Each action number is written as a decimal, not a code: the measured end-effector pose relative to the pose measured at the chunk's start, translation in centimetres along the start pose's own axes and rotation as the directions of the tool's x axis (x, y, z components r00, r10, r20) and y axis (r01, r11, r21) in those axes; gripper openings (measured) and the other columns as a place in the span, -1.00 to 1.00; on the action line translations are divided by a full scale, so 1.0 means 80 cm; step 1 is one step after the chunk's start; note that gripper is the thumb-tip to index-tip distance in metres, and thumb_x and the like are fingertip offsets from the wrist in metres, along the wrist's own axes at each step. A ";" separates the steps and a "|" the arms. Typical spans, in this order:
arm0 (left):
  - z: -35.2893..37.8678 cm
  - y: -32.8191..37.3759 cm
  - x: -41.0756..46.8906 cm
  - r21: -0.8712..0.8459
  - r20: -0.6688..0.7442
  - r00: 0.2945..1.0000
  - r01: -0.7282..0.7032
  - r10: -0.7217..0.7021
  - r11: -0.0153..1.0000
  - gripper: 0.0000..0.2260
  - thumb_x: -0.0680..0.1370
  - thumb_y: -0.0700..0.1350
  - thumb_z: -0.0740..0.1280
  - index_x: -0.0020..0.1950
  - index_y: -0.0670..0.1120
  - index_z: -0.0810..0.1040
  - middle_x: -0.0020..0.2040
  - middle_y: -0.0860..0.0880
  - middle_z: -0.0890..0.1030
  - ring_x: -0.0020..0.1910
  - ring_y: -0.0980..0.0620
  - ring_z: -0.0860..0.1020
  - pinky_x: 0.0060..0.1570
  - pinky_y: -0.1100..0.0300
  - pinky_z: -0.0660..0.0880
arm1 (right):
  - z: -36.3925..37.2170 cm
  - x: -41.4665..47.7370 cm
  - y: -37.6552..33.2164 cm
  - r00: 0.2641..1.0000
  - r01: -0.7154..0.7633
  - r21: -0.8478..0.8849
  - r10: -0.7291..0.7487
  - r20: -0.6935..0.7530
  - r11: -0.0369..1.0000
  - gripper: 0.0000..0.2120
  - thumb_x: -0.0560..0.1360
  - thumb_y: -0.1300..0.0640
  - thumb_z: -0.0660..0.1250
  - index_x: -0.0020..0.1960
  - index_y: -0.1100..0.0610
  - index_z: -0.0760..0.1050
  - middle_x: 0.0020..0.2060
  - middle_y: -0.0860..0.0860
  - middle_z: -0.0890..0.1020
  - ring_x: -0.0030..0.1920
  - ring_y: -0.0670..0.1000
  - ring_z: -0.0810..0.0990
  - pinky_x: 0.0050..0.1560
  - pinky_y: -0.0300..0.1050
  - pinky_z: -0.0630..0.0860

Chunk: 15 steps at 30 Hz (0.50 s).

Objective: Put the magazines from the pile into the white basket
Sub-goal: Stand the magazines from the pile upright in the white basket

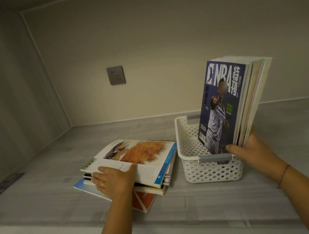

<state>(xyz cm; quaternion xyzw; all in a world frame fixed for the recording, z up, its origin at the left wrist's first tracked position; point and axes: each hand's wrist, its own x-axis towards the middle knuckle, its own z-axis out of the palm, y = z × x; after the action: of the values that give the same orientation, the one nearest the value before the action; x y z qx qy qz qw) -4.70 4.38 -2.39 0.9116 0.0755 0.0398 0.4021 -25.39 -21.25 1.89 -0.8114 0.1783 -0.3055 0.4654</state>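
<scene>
- Lays left grip (115, 181), released and flat, on the magazine pile (144, 153) at 7 o'clock on the counter (41, 190).
- Clasps in right grip (252, 147) the upright magazines (224, 98), leaning right, inside the white basket (206, 171) at 4 o'clock.

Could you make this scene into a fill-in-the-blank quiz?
1. The right hand grips upright magazines standing in the white perforated plastic basket, whose handles are ____.
2. The left hand rests on the flat pile of magazines lying to the basket's ____.
3. The blue cover of the front upright magazine reads ____.
Missing words: grey; left; NBA.
</scene>
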 end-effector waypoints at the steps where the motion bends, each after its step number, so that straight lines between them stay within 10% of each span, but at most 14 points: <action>1: -0.004 -0.008 0.000 -0.029 -0.003 1.000 0.006 -0.006 1.000 0.03 0.40 0.25 0.40 0.55 -0.17 -0.19 0.57 -0.21 -0.13 0.55 -0.20 -0.12 0.50 -0.08 -0.06 | 0.000 0.000 0.000 1.000 0.001 0.000 -0.001 0.001 1.000 -0.35 0.41 0.31 0.37 0.43 0.15 0.19 -0.02 -0.20 0.54 -0.07 -0.27 0.54 0.02 -0.27 0.50; 8: -0.036 -0.018 -0.001 -0.240 -0.044 0.993 0.092 -0.105 0.966 -0.02 0.33 0.01 0.56 0.53 -0.11 -0.02 0.41 -0.25 0.30 0.32 -0.26 0.40 0.23 -0.18 0.44 | 0.002 -0.002 -0.004 1.000 0.020 0.015 -0.020 -0.020 1.000 -0.34 0.42 0.35 0.35 0.43 0.16 0.17 -0.03 -0.22 0.50 -0.06 -0.26 0.50 0.02 -0.29 0.45; 15: -0.065 -0.015 0.003 -0.490 0.152 0.981 0.180 -0.120 0.853 -0.60 0.47 -0.23 0.42 0.26 -0.24 0.41 0.10 -0.22 0.57 -0.02 -0.19 0.59 0.00 -0.06 0.56 | 0.003 -0.004 -0.008 1.000 0.022 0.036 -0.022 -0.009 0.999 -0.32 0.42 0.35 0.35 0.44 0.13 0.13 -0.03 -0.24 0.49 -0.06 -0.27 0.48 -0.07 -0.37 0.39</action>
<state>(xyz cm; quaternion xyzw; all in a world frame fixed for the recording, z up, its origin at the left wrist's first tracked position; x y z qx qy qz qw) -5.31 8.98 0.24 0.7679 0.1099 -0.0266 0.6305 -25.46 -20.63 2.25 -0.8034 0.1657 -0.3171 0.4759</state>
